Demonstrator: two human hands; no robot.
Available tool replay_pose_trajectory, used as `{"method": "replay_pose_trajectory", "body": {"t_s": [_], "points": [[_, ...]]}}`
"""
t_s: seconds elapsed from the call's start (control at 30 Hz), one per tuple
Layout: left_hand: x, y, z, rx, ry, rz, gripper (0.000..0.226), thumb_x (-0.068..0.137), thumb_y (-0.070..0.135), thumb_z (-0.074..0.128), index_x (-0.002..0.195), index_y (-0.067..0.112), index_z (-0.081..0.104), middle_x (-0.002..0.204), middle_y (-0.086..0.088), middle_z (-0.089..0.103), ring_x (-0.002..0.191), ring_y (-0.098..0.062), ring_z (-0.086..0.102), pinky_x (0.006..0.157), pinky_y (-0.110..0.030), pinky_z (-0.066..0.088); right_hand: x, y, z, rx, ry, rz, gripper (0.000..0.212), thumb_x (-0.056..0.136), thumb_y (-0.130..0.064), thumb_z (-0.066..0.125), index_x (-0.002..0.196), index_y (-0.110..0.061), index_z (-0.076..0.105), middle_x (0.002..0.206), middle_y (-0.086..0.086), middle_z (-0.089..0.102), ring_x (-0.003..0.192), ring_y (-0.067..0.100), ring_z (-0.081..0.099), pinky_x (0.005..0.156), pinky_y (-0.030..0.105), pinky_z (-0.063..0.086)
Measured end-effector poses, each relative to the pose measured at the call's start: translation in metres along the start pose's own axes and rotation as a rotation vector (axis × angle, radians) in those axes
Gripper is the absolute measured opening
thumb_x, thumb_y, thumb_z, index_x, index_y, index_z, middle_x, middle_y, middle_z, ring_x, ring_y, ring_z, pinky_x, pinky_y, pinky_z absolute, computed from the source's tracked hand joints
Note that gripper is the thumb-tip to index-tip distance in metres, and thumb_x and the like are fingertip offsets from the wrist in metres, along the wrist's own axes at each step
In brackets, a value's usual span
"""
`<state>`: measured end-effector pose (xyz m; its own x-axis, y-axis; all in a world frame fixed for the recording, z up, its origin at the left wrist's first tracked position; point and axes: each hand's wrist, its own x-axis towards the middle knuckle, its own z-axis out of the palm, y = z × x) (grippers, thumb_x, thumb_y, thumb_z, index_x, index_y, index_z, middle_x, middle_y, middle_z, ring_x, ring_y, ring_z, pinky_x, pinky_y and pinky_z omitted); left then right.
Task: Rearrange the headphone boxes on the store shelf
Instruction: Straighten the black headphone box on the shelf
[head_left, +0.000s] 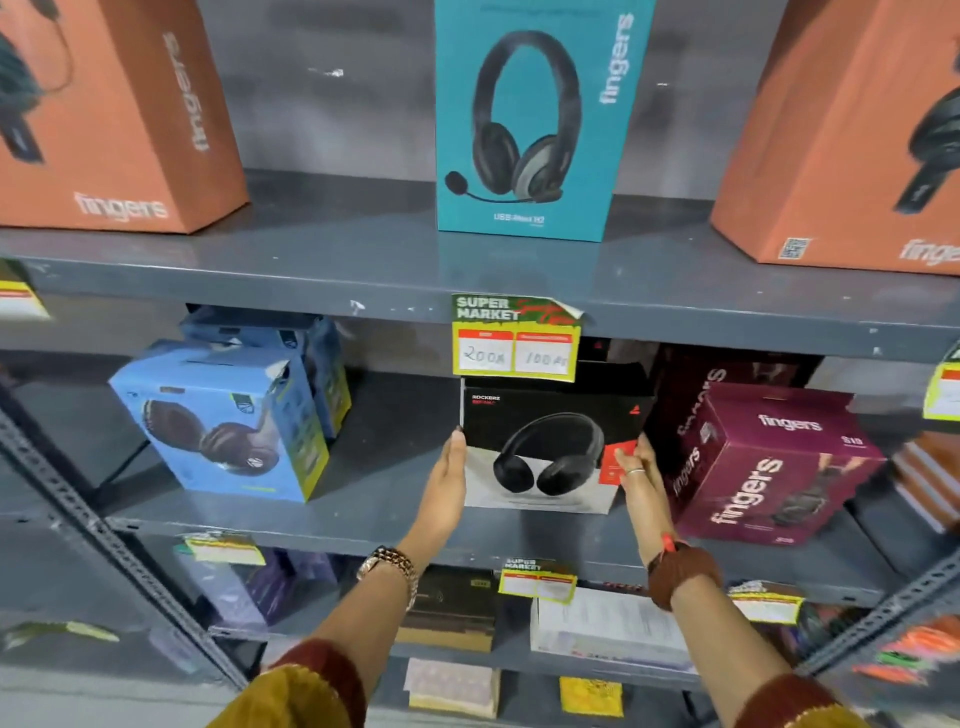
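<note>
A black headphone box with a pale lower front stands on the middle grey shelf. My left hand lies flat against its left side. My right hand grips its right edge, a ring on one finger. A light blue headphone box stands to the left, with another blue box behind it. To the right sits a maroon box, tilted. On the upper shelf stand a teal box and two orange boxes.
A yellow-green price tag hangs from the upper shelf edge, just above the black box. More tags mark the lower shelf edge. Small boxes fill the bottom shelf. A slotted metal upright slants at left.
</note>
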<state>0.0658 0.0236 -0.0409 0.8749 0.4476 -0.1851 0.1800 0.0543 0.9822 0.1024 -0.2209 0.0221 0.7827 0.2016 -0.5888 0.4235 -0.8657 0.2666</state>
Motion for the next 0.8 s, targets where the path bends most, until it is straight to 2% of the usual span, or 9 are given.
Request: {"method": "replay_pose_trajectory", "body": {"t_s": [0.07,0.17,0.33,0.47,0.53,0.57,0.6,0.7,0.8], "points": [[-0.001,0.002,0.002,-0.038,-0.004,0.024,0.106,0.059,0.097,0.027,0.147,0.038,0.03,0.157,0.013,0.033,0.145,-0.009,0.029,0.123,-0.044,0.019,0.007,0.004,0.004,0.04,0.037,0.04,0.048,0.103,-0.02,0.021,0.15,-0.014,0.024,0.161,0.007,0.007,0.148,0.023,0.017,0.113,0.036,0.026],[-0.005,0.009,-0.003,-0.017,0.015,0.02,0.108,0.056,0.098,0.024,0.147,0.04,0.027,0.158,0.011,0.031,0.145,-0.012,0.03,0.122,-0.045,0.02,0.005,-0.005,0.006,0.277,0.085,0.119,0.048,0.102,-0.021,0.024,0.149,-0.012,0.026,0.16,0.006,0.016,0.146,0.024,0.024,0.112,0.034,0.029],[-0.013,0.016,-0.007,0.013,0.008,0.019,0.101,0.064,0.091,0.022,0.15,0.037,0.023,0.16,0.008,0.027,0.146,-0.015,0.027,0.123,-0.046,0.018,-0.002,-0.01,0.001,0.267,0.1,0.154,0.048,0.102,-0.021,0.027,0.148,-0.01,0.025,0.158,0.006,0.022,0.143,0.023,0.03,0.111,0.03,0.029],[-0.022,0.009,-0.006,-0.003,0.084,0.02,0.066,0.093,0.062,0.018,0.151,0.03,0.019,0.162,0.006,0.019,0.149,-0.018,0.021,0.124,-0.044,0.013,-0.01,-0.007,-0.001,0.704,0.145,0.252,0.051,0.101,-0.022,0.03,0.149,-0.007,0.02,0.156,0.008,0.027,0.14,0.022,0.035,0.108,0.026,0.034],[-0.03,-0.001,-0.011,-0.006,0.159,0.018,0.061,0.096,0.056,0.02,0.151,0.03,0.02,0.161,0.006,0.02,0.149,-0.018,0.021,0.123,-0.044,0.014,0.005,-0.016,-0.002,1.272,0.174,0.246,0.05,0.101,-0.021,0.032,0.147,-0.005,0.026,0.154,0.011,0.033,0.132,0.022,0.043,0.103,0.021,0.039],[-0.034,-0.007,-0.016,-0.014,0.193,0.017,0.061,0.096,0.055,0.021,0.151,0.029,0.021,0.161,0.006,0.021,0.148,-0.018,0.022,0.123,-0.044,0.015,0.016,-0.021,-0.002,1.591,0.21,0.156,0.048,0.1,-0.019,0.034,0.146,-0.007,0.03,0.152,0.012,0.035,0.129,0.022,0.044,0.103,0.021,0.038],[-0.037,-0.015,-0.022,-0.023,0.232,0.02,0.06,0.096,0.054,0.023,0.15,0.029,0.023,0.16,0.006,0.023,0.148,-0.018,0.023,0.123,-0.043,0.016,0.026,-0.026,-0.001,1.713,0.297,0.064,0.047,0.099,-0.017,0.038,0.144,-0.008,0.034,0.151,0.01,0.037,0.131,0.023,0.043,0.109,0.025,0.035],[-0.044,-0.033,-0.048,-0.039,0.381,0.042,0.056,0.098,0.049,0.028,0.149,0.025,0.029,0.158,0.005,0.029,0.146,-0.017,0.027,0.121,-0.038,0.018,0.042,-0.043,0.021,1.829,0.322,-0.022,0.043,0.095,-0.013,0.045,0.138,-0.009,0.043,0.141,0.004,0.046,0.137,0.026,0.039,0.116,0.042,0.027],[-0.048,-0.038,-0.077,-0.059,0.56,0.129,0.048,0.102,0.037,0.031,0.146,0.019,0.036,0.154,-0.002,0.036,0.139,-0.015,0.034,0.113,-0.03,0.024,0.041,-0.064,0.034,1.87,0.286,-0.078,0.035,0.096,-0.01,0.043,0.131,-0.007,0.047,0.138,0.01,0.047,0.135,0.027,0.04,0.116,0.042,0.029]]}}
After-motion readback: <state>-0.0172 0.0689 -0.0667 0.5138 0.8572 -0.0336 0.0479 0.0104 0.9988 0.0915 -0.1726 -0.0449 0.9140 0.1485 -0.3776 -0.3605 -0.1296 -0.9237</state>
